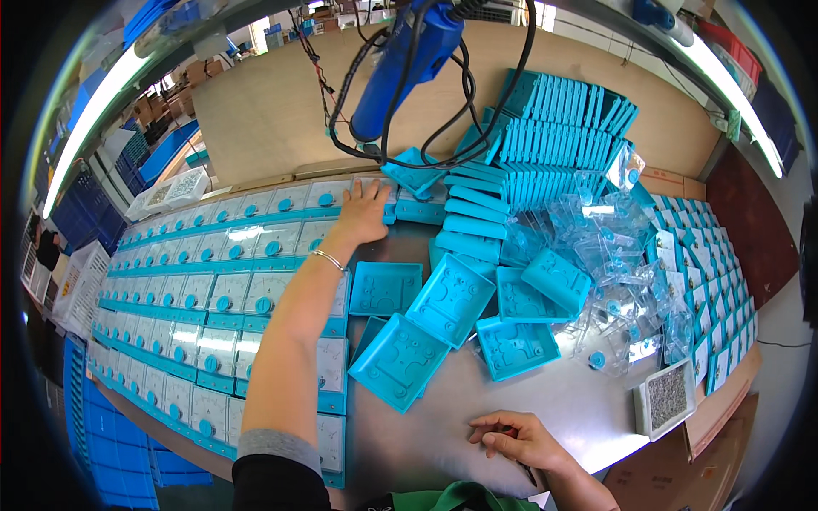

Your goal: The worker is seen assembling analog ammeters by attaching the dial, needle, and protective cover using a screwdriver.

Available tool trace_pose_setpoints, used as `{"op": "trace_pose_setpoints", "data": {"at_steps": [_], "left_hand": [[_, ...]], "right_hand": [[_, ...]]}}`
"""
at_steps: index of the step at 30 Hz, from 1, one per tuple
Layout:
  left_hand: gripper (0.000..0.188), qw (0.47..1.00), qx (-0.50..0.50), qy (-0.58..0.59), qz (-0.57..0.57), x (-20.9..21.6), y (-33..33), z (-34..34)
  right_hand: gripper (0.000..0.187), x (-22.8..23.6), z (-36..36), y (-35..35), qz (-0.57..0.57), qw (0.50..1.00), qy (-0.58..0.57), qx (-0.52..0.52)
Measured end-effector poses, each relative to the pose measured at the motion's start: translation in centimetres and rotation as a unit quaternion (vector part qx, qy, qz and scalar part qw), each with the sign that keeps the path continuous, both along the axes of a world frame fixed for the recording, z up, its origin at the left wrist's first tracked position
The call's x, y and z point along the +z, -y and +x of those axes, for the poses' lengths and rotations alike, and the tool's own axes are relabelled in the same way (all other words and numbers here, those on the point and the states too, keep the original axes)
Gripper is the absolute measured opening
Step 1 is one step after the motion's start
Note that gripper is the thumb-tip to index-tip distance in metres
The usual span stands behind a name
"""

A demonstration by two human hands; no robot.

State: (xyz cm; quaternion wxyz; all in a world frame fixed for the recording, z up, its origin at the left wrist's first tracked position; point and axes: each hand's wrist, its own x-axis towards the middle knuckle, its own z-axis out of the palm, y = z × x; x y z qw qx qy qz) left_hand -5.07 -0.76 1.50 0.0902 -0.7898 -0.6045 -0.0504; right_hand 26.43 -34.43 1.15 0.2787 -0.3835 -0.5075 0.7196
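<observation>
Turquoise plastic cases with pale dial faces and round knobs point(213, 345) fill the left of the bench in five long rows; their full number is too crowded to count. Six open, empty turquoise plastic trays point(399, 362) lie in plain sight on the bare grey metal tabletop point(396, 460), some overlapping, with at least one more partly hidden beneath them. Behind stand tight stacks of turquoise shells point(554, 145), beside one heap of clear plastic covers point(609, 247), too tangled to count. One pale rectangular tub of tiny metal parts point(666, 399) sits near the right edge, and one blue cylindrical tool with black cable point(405, 72) hangs above.

The left arm reaches far forward, nearly straight, with one silver bangle point(329, 259) at the wrist. The left hand point(365, 211) is palm down with fingers spread over the turquoise case at the back row's right end point(390, 215); whether it grips that case I cannot tell. The right hand point(520, 439) is held low near the front edge, its forearm angled in from the lower right, fingers curled around a slender dark implement point(529, 474), mostly hidden.
</observation>
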Motion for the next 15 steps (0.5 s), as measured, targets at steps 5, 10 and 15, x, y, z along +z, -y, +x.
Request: {"op": "trace_pose_setpoints", "data": {"at_steps": [5,10,15], "left_hand": [[0.082,1.000,-0.003,-0.018,-0.003,0.9,0.1,1.4],[0.086,0.996,-0.070,0.036,-0.041,1.0,-0.8,1.7],[0.085,0.999,-0.041,0.022,0.020,-0.5,0.0,2.8]], "right_hand": [[0.031,-0.1,0.0,0.1,-0.015,1.000,-0.003,-0.010],[0.031,0.2,0.1,0.2,-0.020,1.000,0.007,-0.006],[0.032,0.0,0.2,-0.1,-0.037,0.999,0.002,0.000]]}}
